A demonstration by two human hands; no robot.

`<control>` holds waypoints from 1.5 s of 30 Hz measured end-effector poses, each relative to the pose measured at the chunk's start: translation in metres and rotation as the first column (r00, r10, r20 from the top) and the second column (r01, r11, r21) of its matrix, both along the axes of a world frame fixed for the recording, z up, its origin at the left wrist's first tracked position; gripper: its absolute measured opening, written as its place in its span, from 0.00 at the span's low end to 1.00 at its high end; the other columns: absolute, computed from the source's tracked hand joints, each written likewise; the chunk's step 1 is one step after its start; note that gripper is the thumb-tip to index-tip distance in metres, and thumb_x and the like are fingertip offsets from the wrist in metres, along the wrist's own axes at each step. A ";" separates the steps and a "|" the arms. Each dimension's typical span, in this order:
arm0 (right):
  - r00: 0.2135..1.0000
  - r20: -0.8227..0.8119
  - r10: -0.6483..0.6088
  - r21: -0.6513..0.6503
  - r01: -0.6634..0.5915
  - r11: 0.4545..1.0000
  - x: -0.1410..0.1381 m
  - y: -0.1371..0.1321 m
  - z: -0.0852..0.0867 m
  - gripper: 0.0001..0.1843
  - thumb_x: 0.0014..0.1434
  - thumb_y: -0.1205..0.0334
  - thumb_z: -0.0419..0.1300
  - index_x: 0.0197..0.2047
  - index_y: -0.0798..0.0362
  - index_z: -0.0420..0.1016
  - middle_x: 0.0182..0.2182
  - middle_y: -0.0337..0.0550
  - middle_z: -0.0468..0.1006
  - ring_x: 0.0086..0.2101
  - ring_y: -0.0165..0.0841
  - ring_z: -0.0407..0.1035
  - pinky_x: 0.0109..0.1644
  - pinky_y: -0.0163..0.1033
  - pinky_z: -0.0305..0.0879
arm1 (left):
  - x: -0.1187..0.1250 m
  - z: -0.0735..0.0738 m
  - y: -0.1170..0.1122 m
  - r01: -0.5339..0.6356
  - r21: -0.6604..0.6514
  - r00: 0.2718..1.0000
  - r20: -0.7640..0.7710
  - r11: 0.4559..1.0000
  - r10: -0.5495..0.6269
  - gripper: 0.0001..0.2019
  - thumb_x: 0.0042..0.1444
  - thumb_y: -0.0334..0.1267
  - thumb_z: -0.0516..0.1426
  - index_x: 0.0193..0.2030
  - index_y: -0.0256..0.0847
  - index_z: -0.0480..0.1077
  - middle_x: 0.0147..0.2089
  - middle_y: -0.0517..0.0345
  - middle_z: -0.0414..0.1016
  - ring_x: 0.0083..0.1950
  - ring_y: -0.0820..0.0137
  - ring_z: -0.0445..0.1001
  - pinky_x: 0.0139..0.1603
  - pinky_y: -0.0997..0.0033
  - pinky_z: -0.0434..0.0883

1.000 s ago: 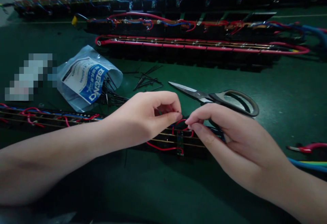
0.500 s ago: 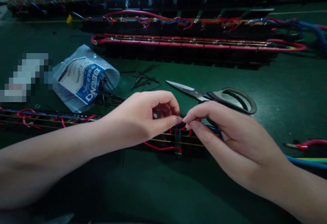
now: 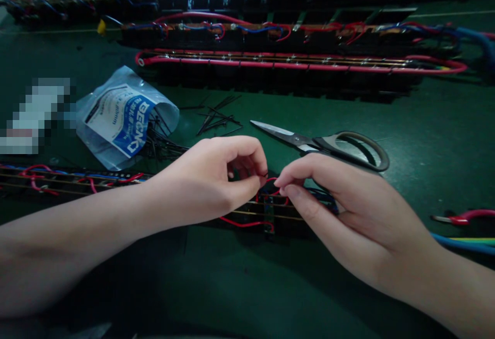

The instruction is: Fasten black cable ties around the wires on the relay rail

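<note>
My left hand (image 3: 216, 182) and my right hand (image 3: 340, 210) meet fingertip to fingertip over a long black wired strip (image 3: 251, 215) that lies across the green mat. Both hands are closed in a pinch. Between the fingertips is a thin black cable tie (image 3: 266, 178) looped round red and blue wires (image 3: 270, 192) on the strip. A red wire (image 3: 243, 223) curves below the left hand.
Scissors (image 3: 328, 143) lie just behind the hands, blades pointing left. An opened clear bag of black cable ties (image 3: 124, 117) lies at the left, with loose ties (image 3: 216, 115) beside it. More wired strips (image 3: 294, 66) fill the back. Red-handled pliers (image 3: 464, 218) lie at the right edge.
The fingertips have drawn slightly apart after touching, and the red wire loop shows between them again. The arms stay where they were.
</note>
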State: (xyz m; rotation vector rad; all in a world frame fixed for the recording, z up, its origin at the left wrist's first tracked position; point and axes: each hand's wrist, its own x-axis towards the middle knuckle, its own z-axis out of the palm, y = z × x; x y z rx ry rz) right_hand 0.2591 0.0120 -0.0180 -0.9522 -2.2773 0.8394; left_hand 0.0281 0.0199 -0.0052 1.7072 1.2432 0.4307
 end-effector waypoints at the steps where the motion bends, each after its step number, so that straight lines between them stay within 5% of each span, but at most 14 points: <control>1: 1.000 0.003 -0.001 0.001 0.001 1.000 0.000 0.000 0.000 0.08 0.73 0.70 0.56 0.44 0.51 0.77 0.36 0.38 0.83 0.33 0.26 0.75 0.33 0.32 0.66 | 0.000 -0.001 0.000 -0.005 0.019 1.000 -0.009 1.000 0.005 0.03 0.61 0.35 0.62 0.36 0.43 0.77 0.34 0.64 0.81 0.35 0.75 0.76 0.34 0.77 0.74; 45: 0.998 0.012 0.061 0.052 -0.061 0.997 0.000 -0.002 0.003 0.09 0.74 0.70 0.56 0.43 0.53 0.77 0.35 0.40 0.81 0.32 0.26 0.72 0.34 0.32 0.65 | 0.000 0.001 0.000 0.007 0.024 1.000 -0.014 1.000 -0.007 0.04 0.62 0.32 0.62 0.36 0.44 0.77 0.36 0.70 0.83 0.37 0.80 0.79 0.37 0.85 0.74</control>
